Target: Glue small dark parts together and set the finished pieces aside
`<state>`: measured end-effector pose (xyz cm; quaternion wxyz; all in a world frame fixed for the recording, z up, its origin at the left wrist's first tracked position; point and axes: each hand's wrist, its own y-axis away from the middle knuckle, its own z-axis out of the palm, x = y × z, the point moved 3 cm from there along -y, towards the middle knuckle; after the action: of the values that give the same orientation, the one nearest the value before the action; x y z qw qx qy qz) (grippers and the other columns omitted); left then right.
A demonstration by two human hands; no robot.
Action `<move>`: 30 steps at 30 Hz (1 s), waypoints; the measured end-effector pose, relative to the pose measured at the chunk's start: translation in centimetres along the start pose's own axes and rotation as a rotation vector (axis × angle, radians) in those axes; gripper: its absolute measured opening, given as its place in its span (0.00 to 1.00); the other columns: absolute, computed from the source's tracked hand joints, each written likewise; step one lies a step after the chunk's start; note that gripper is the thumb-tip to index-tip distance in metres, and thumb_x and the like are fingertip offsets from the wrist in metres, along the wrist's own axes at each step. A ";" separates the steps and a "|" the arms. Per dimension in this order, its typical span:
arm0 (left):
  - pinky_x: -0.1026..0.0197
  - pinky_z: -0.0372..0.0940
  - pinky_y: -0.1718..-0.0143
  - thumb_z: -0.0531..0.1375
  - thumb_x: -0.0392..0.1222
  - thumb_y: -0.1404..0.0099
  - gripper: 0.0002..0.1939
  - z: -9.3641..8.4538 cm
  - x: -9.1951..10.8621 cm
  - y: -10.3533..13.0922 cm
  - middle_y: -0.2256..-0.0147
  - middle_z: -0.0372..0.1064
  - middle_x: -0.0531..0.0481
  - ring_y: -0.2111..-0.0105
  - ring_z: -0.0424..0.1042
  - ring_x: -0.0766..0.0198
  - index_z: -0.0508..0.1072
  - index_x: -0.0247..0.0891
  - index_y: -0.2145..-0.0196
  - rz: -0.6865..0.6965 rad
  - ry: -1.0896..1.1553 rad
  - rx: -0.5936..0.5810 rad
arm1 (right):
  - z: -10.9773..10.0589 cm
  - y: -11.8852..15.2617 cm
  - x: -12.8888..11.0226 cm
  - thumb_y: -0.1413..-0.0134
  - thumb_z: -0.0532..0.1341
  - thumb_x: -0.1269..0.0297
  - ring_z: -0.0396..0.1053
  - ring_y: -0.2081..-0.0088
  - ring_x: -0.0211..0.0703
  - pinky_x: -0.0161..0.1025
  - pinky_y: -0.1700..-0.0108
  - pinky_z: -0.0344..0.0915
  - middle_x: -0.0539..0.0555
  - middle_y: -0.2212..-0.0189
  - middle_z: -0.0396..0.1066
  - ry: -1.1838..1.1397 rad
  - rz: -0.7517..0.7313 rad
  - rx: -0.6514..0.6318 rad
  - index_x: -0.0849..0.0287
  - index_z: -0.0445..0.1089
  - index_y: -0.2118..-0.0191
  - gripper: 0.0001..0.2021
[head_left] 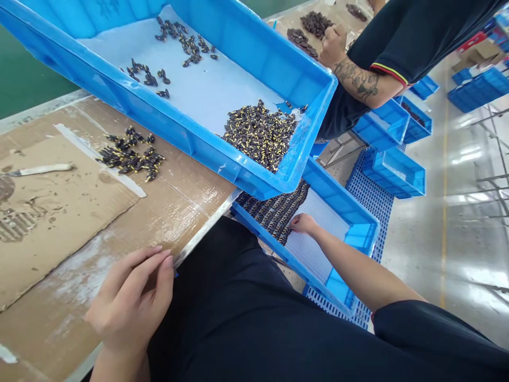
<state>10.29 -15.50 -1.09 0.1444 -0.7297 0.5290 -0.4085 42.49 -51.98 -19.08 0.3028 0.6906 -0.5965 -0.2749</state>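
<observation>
My left hand is over the front edge of the cardboard-covered table, fingers curled towards the thumb; whatever they hold, if anything, is hidden. Down to the right, my right hand reaches into a lower blue crate. Its fingers are pinched together at the end of dense rows of small black-and-yellow parts, and I cannot make out what is between them. A loose heap of similar parts lies on the table. Above it, a large blue crate holds a bigger pile and scattered pieces.
A knife-like tool with a pale handle lies on a cardboard sheet at left. Across from me, a co-worker's tattooed arm is near brown pieces. More blue crates stand on the floor at right.
</observation>
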 end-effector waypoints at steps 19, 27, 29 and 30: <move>0.61 0.76 0.57 0.65 0.23 0.36 0.18 -3.3 1.3 2.4 0.61 0.79 0.46 0.62 0.79 0.61 0.77 0.36 0.51 -0.013 0.033 0.177 | -5.8 23.4 -22.5 0.39 0.69 0.47 0.80 0.67 0.44 0.34 0.65 0.74 0.59 0.65 0.81 -0.184 -1.209 -0.828 0.64 0.79 0.51 0.23; 0.62 0.76 0.58 0.63 0.28 0.33 0.14 -12.4 3.1 12.3 0.62 0.81 0.48 0.65 0.81 0.61 0.77 0.40 0.51 -0.226 -0.409 0.297 | -10.7 21.4 -46.1 0.33 0.63 0.57 0.77 0.54 0.49 0.41 0.46 0.71 0.55 0.59 0.81 -0.198 -1.415 0.481 0.56 0.81 0.52 0.12; 0.63 0.76 0.64 0.65 0.32 0.33 0.12 -14.5 3.9 16.4 0.64 0.81 0.50 0.68 0.81 0.60 0.79 0.42 0.53 -0.359 -0.555 0.395 | -11.9 18.8 -49.3 0.34 0.62 0.63 0.76 0.50 0.49 0.40 0.42 0.67 0.55 0.54 0.81 -0.041 -1.255 0.650 0.57 0.81 0.53 0.11; 0.63 0.75 0.67 0.66 0.33 0.34 0.12 -15.3 4.1 18.6 0.65 0.81 0.50 0.70 0.80 0.60 0.80 0.43 0.54 -0.450 -0.596 0.463 | -12.2 17.6 -50.4 0.36 0.62 0.65 0.76 0.50 0.50 0.39 0.42 0.67 0.55 0.54 0.81 0.009 -1.213 0.674 0.57 0.82 0.55 0.11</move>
<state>-12.91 -23.22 -1.67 0.3580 -0.8611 0.1864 -0.3091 33.08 -2.82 3.11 -0.1329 0.9596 -0.1566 -0.1925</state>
